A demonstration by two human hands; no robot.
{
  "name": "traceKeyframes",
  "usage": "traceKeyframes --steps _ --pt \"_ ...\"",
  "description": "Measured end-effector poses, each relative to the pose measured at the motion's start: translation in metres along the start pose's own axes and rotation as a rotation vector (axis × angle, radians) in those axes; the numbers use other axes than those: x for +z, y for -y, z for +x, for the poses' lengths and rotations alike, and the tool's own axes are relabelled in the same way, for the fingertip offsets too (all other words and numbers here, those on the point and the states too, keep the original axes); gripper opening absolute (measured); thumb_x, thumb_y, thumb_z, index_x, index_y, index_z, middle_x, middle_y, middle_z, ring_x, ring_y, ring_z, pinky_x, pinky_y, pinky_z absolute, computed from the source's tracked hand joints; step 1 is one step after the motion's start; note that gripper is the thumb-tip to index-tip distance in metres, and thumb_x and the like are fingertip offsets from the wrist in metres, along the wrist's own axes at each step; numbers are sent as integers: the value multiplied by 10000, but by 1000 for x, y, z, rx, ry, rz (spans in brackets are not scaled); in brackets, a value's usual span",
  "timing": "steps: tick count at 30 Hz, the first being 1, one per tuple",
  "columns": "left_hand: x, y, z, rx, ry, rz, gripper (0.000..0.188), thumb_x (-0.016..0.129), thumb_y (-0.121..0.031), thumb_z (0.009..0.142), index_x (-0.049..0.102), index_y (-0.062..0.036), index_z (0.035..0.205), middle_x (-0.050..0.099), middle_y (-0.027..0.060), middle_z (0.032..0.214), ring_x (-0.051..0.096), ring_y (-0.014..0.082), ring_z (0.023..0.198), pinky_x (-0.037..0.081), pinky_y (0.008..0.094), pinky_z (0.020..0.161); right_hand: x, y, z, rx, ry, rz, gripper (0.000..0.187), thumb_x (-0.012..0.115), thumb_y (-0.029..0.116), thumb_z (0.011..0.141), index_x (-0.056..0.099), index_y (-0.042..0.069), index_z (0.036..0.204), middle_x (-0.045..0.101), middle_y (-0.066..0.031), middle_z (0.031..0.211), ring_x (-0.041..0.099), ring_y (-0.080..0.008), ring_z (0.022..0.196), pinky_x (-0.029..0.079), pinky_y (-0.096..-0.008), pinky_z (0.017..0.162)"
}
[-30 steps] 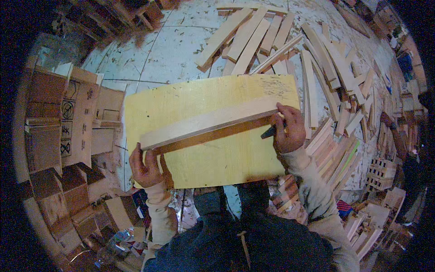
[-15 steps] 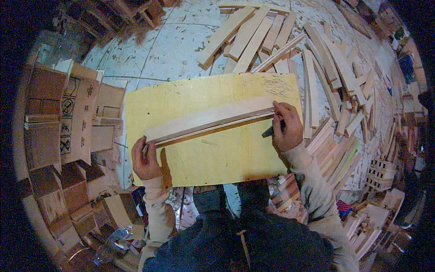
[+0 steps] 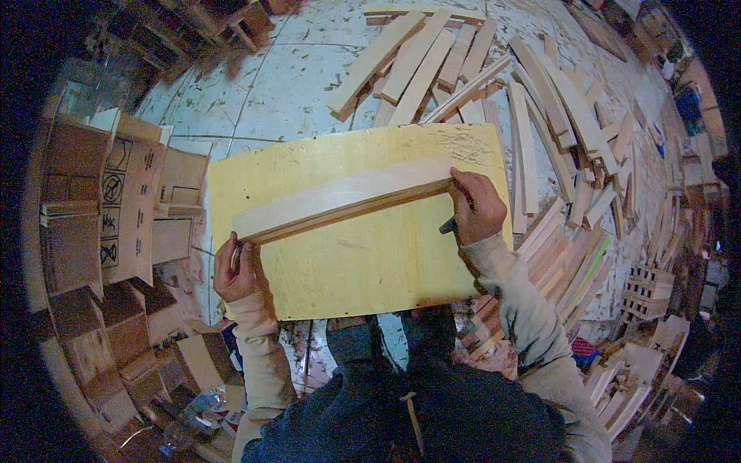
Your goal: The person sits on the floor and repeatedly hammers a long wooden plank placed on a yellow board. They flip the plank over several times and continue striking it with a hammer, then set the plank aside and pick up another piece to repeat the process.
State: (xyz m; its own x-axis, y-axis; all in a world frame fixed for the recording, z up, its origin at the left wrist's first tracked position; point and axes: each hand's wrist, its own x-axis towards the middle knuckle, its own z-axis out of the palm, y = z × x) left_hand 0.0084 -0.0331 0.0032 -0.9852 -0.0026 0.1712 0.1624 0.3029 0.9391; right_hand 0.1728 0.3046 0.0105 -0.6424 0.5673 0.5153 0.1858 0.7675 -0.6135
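A long pale wooden plank [image 3: 347, 191] slants across a yellow board [image 3: 363, 270], its right end farther from me. It looks like two thin pieces laid together, with a dark line along the near edge. My left hand [image 3: 238, 272] pinches the left end between thumb and fingers. At the other end, my right hand [image 3: 480, 208] grips the plank's corner. A small dark object [image 3: 448, 225] pokes out below the right fingers; its kind cannot be made out.
Loose wooden planks [image 3: 417, 65] lie piled on the pale tiled floor [image 3: 301, 85] beyond the board, more [image 3: 571, 116] to the right. Stacked strips [image 3: 563, 255] stand close by my right arm. Open cardboard boxes [image 3: 131, 208] line the left side.
Both hands have shifted slightly left with the plank. The gap seen along its near edge has closed, and more of its broad upper face shows.
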Motion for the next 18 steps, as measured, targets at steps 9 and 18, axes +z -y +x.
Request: traceKeyframes --steps 9,18 --pt "-10 20 4 -54 -91 -124 234 688 115 763 673 57 989 649 148 973 637 199 874 554 300 768 2 5 -7 25 22 32 250 683 -66 758 673 4 998 662 -164 925 668 -241 754 545 -307 659" --pt "-29 40 18 62 -23 25 227 700 87 765 675 37 986 666 145 972 636 178 861 535 286 754 8 6 -10 -109 22 -83 304 665 -87 745 640 8 1033 644 -176 937 658 -298 811 551 -336 681"
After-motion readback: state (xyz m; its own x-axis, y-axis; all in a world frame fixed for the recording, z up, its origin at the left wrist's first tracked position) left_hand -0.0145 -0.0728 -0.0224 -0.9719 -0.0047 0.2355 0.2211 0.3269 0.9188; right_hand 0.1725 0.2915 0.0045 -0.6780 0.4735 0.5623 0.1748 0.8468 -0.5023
